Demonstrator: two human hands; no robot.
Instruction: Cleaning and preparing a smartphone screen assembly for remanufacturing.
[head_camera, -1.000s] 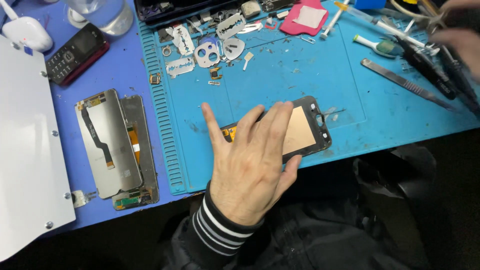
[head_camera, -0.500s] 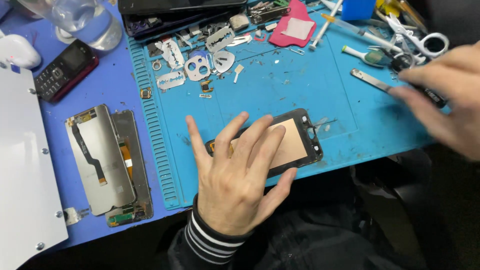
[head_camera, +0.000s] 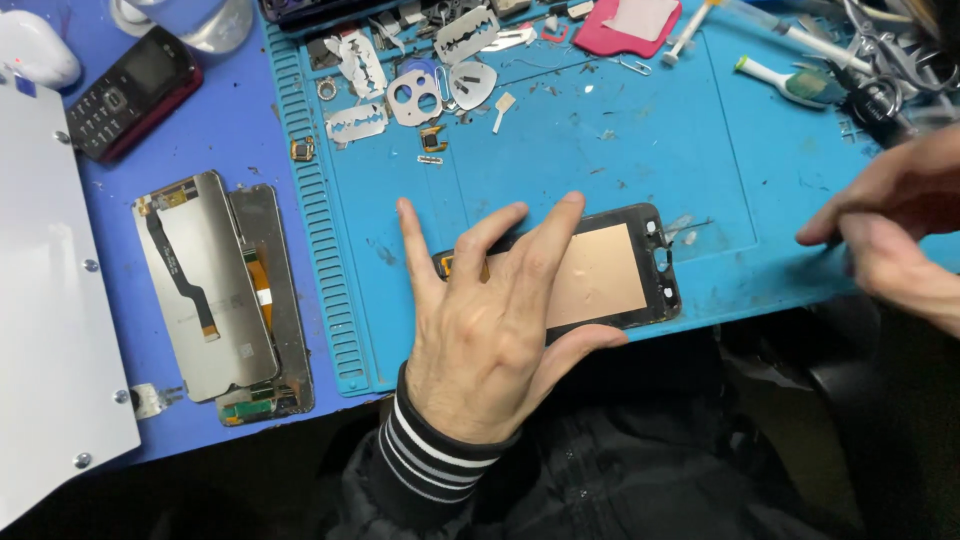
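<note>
Pressure from left hand (head_camera: 480, 340), fingers splayed flat, no closed grip, should stay even on phone frame (head_camera: 600, 275); right hand (head_camera: 890, 230) at 3 o'clock looks pinched on sth thin, can't tell what.

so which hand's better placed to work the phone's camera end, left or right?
Right, probably. The left hand lies flat on the phone frame, pinning it to the blue mat. The right hand is off the frame, just past its camera end, fingers pinched, possibly on a thin tool.
</note>
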